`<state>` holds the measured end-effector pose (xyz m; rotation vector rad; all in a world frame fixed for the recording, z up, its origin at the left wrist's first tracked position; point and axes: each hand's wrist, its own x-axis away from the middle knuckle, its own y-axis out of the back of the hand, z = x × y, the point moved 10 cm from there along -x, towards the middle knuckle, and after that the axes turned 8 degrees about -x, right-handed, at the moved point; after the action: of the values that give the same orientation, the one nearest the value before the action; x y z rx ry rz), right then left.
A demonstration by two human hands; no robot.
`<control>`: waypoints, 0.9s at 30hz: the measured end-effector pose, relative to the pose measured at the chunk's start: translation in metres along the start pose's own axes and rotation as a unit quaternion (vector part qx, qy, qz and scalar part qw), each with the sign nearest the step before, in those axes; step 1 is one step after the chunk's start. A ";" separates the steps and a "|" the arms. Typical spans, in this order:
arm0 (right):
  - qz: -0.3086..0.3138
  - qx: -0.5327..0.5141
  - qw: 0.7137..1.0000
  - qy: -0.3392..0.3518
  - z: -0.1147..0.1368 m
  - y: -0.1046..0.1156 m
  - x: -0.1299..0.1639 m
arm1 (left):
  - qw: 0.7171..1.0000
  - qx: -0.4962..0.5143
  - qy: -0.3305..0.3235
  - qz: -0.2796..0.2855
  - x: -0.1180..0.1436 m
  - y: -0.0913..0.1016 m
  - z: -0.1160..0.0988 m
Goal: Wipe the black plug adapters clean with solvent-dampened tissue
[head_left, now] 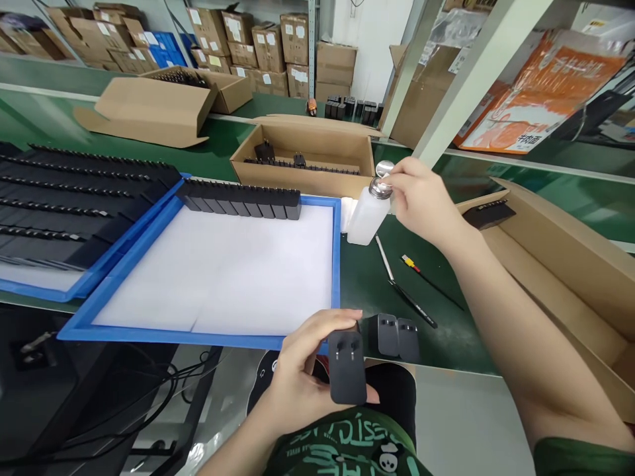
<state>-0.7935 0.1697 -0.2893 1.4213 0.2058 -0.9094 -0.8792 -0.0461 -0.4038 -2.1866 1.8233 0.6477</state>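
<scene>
1. The left hand (302, 370) grasps a black charger (347, 367) near the body, just in front of the blue tray (337, 264).
2. The right hand (421, 198), fingers pinched, presses something small and pale onto the metal top of the white dispenser bottle (366, 213), farther off at the tray's right corner.
3. Judged: press straight down so the bottle stays upright.
4. The charger's long axis runs near-to-far, prongs facing up.
</scene>
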 end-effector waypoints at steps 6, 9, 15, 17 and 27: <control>-0.009 -0.155 0.986 0.057 0.113 0.048 0.068 | 1.000 -0.009 0.010 -0.002 -0.001 -0.002 0.001; 0.059 -0.224 0.972 0.047 0.146 0.038 0.102 | 1.000 -0.001 0.005 0.014 -0.005 -0.007 -0.001; 0.099 -0.171 0.975 0.106 0.163 0.022 0.135 | 0.999 -0.021 0.014 0.033 -0.005 -0.017 0.005; 0.073 -0.131 0.982 0.112 0.164 0.023 0.145 | 0.999 -0.008 0.021 0.035 -0.003 -0.022 0.007; -0.009 -0.133 0.985 0.108 0.169 0.027 0.179 | 0.998 -0.018 0.036 0.046 0.001 -0.025 0.014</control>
<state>-0.7230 -0.0605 -0.3474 1.2689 0.4864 -0.7109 -0.8572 -0.0357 -0.4189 -2.1871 1.9744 0.6329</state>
